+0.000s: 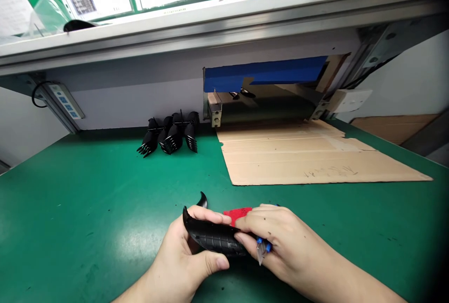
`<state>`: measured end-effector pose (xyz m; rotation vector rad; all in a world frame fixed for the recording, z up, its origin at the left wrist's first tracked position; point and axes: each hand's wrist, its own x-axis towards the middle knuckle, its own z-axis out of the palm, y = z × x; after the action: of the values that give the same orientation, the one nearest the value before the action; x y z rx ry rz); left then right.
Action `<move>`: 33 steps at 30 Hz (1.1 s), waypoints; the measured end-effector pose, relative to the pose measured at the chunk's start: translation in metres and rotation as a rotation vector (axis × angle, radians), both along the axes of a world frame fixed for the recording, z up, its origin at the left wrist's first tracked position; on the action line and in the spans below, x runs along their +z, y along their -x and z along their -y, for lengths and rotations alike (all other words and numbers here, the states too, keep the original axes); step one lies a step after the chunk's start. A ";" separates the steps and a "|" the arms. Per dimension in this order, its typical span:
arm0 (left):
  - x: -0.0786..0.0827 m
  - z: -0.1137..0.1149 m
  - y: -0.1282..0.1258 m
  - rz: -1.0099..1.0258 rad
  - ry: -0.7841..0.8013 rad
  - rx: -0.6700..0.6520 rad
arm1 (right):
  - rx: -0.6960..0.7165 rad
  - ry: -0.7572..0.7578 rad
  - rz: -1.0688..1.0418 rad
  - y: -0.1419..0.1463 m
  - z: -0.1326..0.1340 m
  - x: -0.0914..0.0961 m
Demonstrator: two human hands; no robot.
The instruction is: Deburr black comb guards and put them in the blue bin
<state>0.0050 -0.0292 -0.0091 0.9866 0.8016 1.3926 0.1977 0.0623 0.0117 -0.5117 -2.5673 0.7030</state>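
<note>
A black, curved plastic part (215,238) with a pointed, hooked end and a ribbed face is held over the bench. My left hand (184,254) wraps round its left portion, the thumb along the near side and the fingers behind. A second hooked tip shows just past those fingers. At the part's right end, my right hand (286,237) is closed on a piece of red cloth-like material (236,214), pressed against the part's upper edge. The same hand also has a small knife-like tool (261,249) with blue pieces and a flat greyish tip tucked in it.
Several black claw-like parts (171,134) lie on the green bench (87,214) near the back wall. A cardboard sheet (298,162) slopes out from a wall opening with a dark belt (270,106). Overhead runs a metal-edged shelf (175,36); a power strip (65,99) hangs left.
</note>
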 end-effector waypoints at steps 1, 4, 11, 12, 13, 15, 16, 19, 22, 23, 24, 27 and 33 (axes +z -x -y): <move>0.001 -0.001 -0.001 0.015 -0.005 0.001 | -0.004 0.012 -0.009 -0.001 0.000 0.001; 0.005 -0.001 -0.001 0.041 -0.006 -0.008 | 0.003 0.075 -0.019 -0.004 0.001 0.004; 0.002 0.003 0.000 -0.024 0.019 -0.010 | 0.042 0.113 0.032 -0.004 0.000 0.005; 0.000 0.003 0.000 -0.040 0.016 -0.015 | 0.051 0.103 0.037 -0.003 0.000 0.004; -0.002 0.003 0.000 -0.053 0.009 -0.017 | 0.058 0.091 0.039 -0.002 -0.001 0.002; -0.004 0.002 -0.001 -0.066 0.003 -0.014 | 0.071 0.061 0.039 -0.001 -0.002 -0.001; -0.004 0.001 -0.001 -0.064 0.000 -0.008 | 0.074 0.047 0.038 0.000 -0.002 -0.002; -0.003 0.000 -0.002 -0.036 0.008 0.003 | 0.066 0.013 0.026 0.000 -0.001 -0.001; 0.001 0.001 -0.002 0.006 0.009 0.004 | 0.061 0.028 0.014 -0.001 0.001 0.003; 0.003 0.002 -0.002 0.016 0.011 0.001 | 0.064 0.048 0.013 -0.002 0.002 0.005; 0.003 0.002 -0.002 0.023 0.012 -0.002 | 0.067 0.070 0.015 -0.003 0.002 0.007; 0.003 0.003 -0.001 0.025 0.022 -0.021 | 0.068 0.136 0.034 -0.004 0.002 0.012; -0.005 0.005 0.000 -0.077 -0.007 -0.054 | 0.095 0.185 0.054 -0.007 0.000 0.014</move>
<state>0.0053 -0.0342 -0.0140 1.0659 0.8214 1.3181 0.2042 0.0623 0.0255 -0.4745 -2.6049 0.9797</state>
